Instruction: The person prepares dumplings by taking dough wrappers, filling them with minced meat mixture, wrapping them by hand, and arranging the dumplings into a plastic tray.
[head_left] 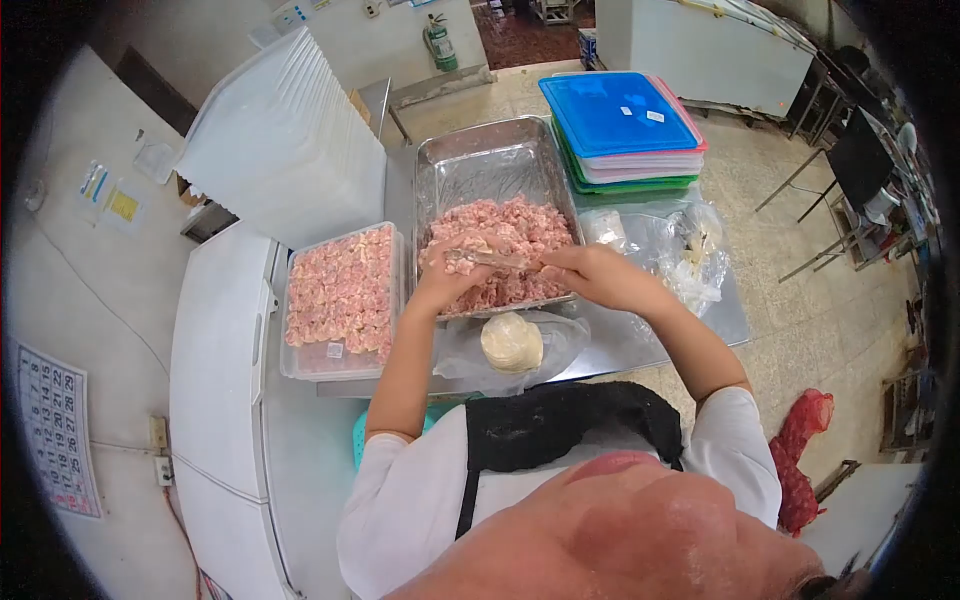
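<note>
A steel worktable point(625, 345) lies beneath both hands. Left of the left fingers, and farther from the body, rises a tall stack of translucent plastic containers point(300, 150). Directly below and beyond the fingers of both hands is a deep rectangular steel pan point(480, 172), its near part heaped with ground meat point(515, 218). Beyond and to the right of the right fingers stands a stack of plastic lids point(620, 110), blue on top, with pink, white and green edges below. Just left of the left hand, a shallow plastic container point(309, 360) holds rows of meat-filled dumplings point(340, 280). To the right of the right fingers lie clear plastic bags point(690, 255). Nearer the body than the fingers, a stack of round dough wrappers point(508, 344) rests on a plastic sheet point(460, 362). The left hand point(450, 278) is cupped, its fingers partly curled around a small meat portion point(463, 262); the wrapper there is too hidden to tell. The right hand point(597, 277) has its fingers closed on the end of a flat spatula point(497, 260), whose blade reaches across the left palm, over the pan.
</note>
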